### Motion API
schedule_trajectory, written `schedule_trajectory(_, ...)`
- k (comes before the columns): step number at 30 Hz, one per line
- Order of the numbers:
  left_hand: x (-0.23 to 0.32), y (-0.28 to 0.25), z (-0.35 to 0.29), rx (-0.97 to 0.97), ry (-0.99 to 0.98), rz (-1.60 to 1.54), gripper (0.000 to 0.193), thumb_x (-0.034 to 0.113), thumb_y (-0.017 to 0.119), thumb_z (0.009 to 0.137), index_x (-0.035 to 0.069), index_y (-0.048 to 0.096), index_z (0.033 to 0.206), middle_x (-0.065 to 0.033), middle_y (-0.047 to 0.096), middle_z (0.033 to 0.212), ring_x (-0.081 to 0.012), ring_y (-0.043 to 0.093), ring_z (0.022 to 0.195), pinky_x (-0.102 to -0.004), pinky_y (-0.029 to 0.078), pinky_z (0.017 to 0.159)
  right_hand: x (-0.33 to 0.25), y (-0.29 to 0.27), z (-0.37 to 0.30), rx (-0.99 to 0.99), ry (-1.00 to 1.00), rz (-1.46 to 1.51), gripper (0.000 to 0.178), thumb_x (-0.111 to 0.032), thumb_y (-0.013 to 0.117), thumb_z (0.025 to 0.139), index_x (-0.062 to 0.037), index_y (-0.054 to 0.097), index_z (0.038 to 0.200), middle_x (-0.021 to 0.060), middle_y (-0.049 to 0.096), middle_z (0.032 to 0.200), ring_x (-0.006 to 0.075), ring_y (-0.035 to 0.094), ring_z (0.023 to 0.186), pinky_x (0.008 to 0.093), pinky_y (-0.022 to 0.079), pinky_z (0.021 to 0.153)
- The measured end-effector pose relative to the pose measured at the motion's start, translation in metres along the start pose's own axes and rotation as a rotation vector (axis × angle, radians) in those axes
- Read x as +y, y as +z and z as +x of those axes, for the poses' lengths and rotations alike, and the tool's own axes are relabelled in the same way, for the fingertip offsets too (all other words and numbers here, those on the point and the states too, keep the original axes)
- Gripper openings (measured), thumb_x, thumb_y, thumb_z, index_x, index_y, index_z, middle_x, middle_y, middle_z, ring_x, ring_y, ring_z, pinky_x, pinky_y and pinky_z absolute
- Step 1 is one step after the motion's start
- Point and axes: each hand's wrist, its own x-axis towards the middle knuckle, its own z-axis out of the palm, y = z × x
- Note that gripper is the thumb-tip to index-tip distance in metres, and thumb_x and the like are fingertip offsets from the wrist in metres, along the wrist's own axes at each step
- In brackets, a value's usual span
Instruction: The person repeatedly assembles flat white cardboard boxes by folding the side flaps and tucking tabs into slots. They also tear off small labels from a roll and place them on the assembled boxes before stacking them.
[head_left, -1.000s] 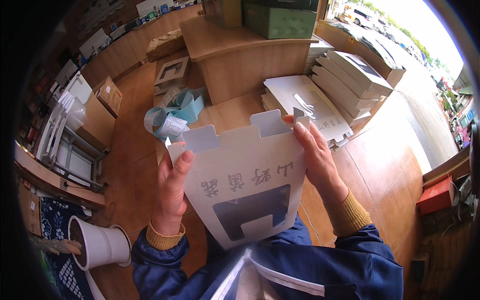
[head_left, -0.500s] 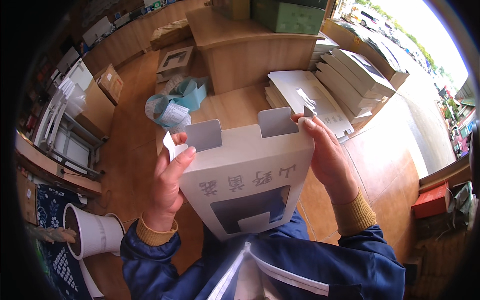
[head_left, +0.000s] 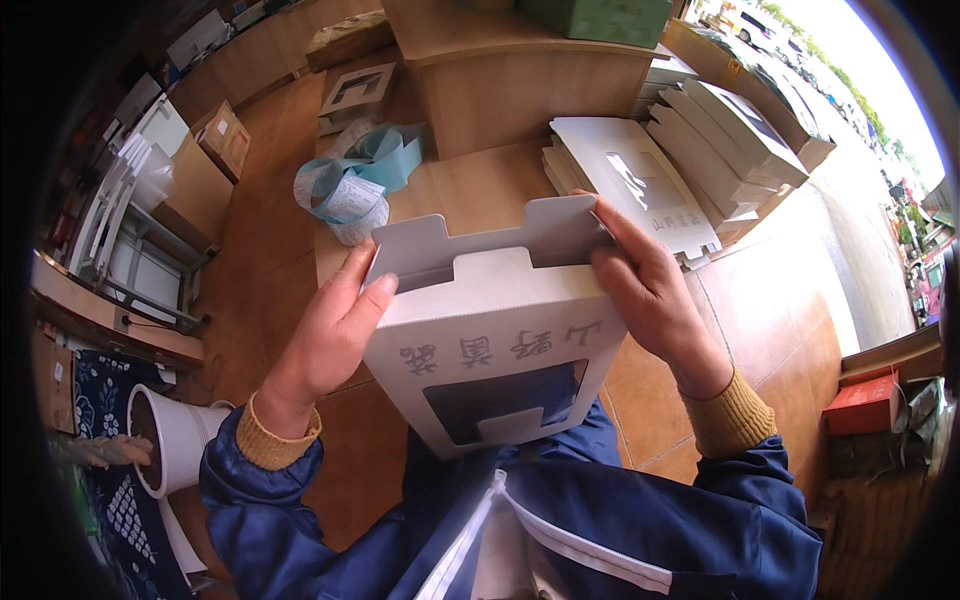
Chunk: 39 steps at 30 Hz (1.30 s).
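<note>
A white cardboard box (head_left: 490, 310) with grey lettering and a dark clear window (head_left: 500, 405) rests toward my lap, its flapped end facing away from me. That end gapes, with a tabbed flap on the near wall and two tabs on the far wall. My left hand (head_left: 335, 325) grips the box's left upper corner, thumb on the near side and fingers behind. At the right upper corner, my right hand (head_left: 650, 285) holds the box, its index finger along the far tab and its thumb at the side edge.
Ahead stands a low wooden platform (head_left: 480, 190) bearing flattened white boxes (head_left: 610, 160), a stack of white boxes (head_left: 725, 150) and a pale blue ribbon roll (head_left: 395, 165). A white flowerpot (head_left: 185, 440) lies at left. A red box (head_left: 862, 405) sits at far right.
Both hands have shifted on the upper corners, and the side flaps they held have folded inward out of sight. The box's end now shows its gap. The view has tilted slightly.
</note>
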Motion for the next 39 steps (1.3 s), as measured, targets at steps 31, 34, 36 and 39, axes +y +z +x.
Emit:
schedule_trajectory(31, -0.045, -0.013, 0.047, 0.084, -0.198, -0.751, 0.03, 0.0, 0.05, 0.093, 0.001, 0.061, 0.121, -0.0098, 0.063, 0.115, -0.0199, 0.062, 0.103, -0.0313, 0.051, 0.09, 0.041, 0.008, 0.044, -0.1, 0.247, 0.632, 0.025, -0.009, 0.051, 0.091, 0.0023, 0.067, 0.107, 0.0096, 0.067, 0.1, 0.0157, 0.064, 0.088, 0.025, 0.053, 0.075)
schedule_trajectory(34, -0.046, -0.014, 0.042, -0.001, -0.104, -0.916, 0.025, 0.008, 0.054, 0.094, 0.0, 0.062, 0.117, -0.011, 0.063, 0.115, -0.02, 0.062, 0.104, -0.0323, 0.052, 0.09, 0.049, 0.011, 0.042, -0.094, 0.123, 0.627, 0.034, -0.02, 0.043, 0.097, 0.0021, 0.069, 0.097, 0.0123, 0.066, 0.102, 0.0196, 0.064, 0.095, 0.0298, 0.051, 0.083)
schedule_trajectory(36, -0.042, -0.014, 0.042, -0.004, -0.16, -0.894, 0.026, 0.012, 0.059, 0.093, 0.0, 0.062, 0.116, -0.0116, 0.063, 0.116, -0.02, 0.061, 0.105, -0.0322, 0.05, 0.091, 0.046, 0.01, 0.045, -0.146, 0.06, 0.634, 0.033, -0.026, 0.05, 0.098, -0.0002, 0.069, 0.091, 0.0118, 0.065, 0.102, 0.0209, 0.063, 0.098, 0.0337, 0.049, 0.089)
schedule_trajectory(39, -0.028, -0.018, 0.043, -0.131, -0.24, -0.632, 0.033, 0.016, 0.064, 0.091, -0.002, 0.06, 0.118, -0.0129, 0.062, 0.117, -0.0196, 0.06, 0.108, -0.0317, 0.048, 0.093, 0.033, 0.002, 0.051, -0.278, 0.272, 0.446, 0.024, -0.025, 0.064, 0.092, -0.0024, 0.07, 0.088, 0.0106, 0.065, 0.099, 0.0198, 0.063, 0.098, 0.0325, 0.049, 0.088)
